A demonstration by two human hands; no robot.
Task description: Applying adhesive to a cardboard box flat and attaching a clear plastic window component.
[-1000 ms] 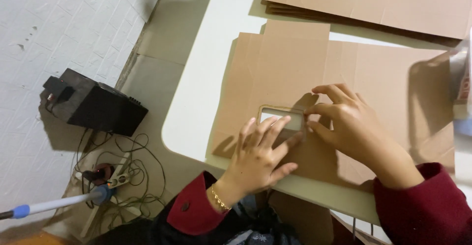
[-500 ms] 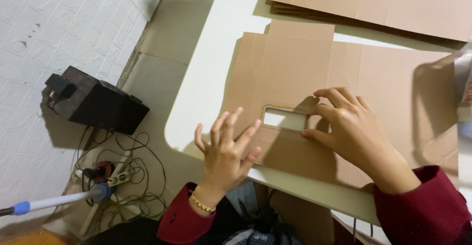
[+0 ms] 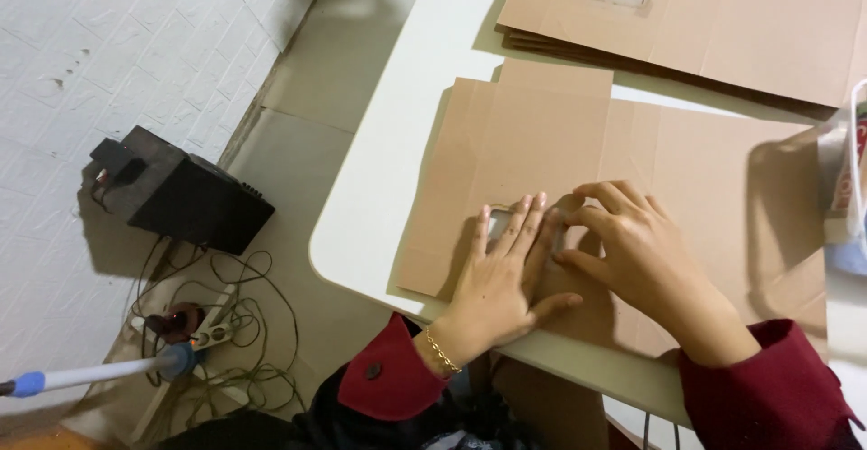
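On the white table [image 3: 397, 170] we have a flat brown cardboard blank [image 3: 632, 161] spread out, with its small window cut-out [image 3: 499, 222] near the front edge. Our left hand [image 3: 499, 278] lies flat, fingers spread over the cut-out and gripping nothing. Our right hand [image 3: 646, 256] rests just beside it, fingertips curled down on the board, also holding nothing. We seem to be pressing a clear film into the window, though our fingers hide it. Next calls for firm, even pressure along the window's edges. A stack of blanks [image 3: 722, 17] waits beyond.
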